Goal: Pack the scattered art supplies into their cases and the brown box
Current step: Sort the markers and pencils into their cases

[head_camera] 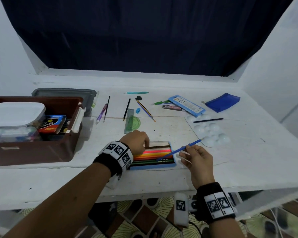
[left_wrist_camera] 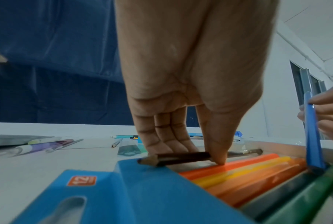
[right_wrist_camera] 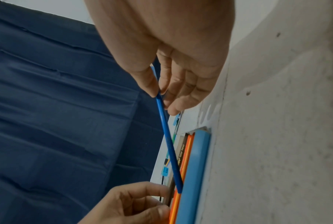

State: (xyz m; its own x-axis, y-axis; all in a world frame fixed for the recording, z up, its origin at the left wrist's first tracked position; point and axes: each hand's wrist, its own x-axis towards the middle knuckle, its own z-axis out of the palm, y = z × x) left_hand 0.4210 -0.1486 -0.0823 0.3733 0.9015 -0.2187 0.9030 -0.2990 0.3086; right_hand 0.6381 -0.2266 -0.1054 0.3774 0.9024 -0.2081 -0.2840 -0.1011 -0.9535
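An open blue pencil case [head_camera: 162, 165] lies near the table's front edge, holding a row of coloured pencils [head_camera: 155, 156]. My left hand [head_camera: 145, 146] is at the case's far left side, where thumb and fingers pinch a dark brown pencil [left_wrist_camera: 183, 157] just above the row. My right hand [head_camera: 187, 148] pinches a blue pencil [head_camera: 179, 149] near its upper end. This pencil is tilted, with its lower end resting among the pencils in the case [right_wrist_camera: 194, 174]. The brown box [head_camera: 33, 152] stands at the left, open, with a white-lidded container and small packs inside.
A grey lid [head_camera: 64, 93] lies behind the box. Several pens and pencils, a ruler [head_camera: 129, 122], a green protractor [head_camera: 137, 123] and a blue sharpener [head_camera: 138, 110] lie mid-table. The blue case lid [head_camera: 186, 105], a blue pouch [head_camera: 222, 102] and a white palette [head_camera: 210, 133] are at the right.
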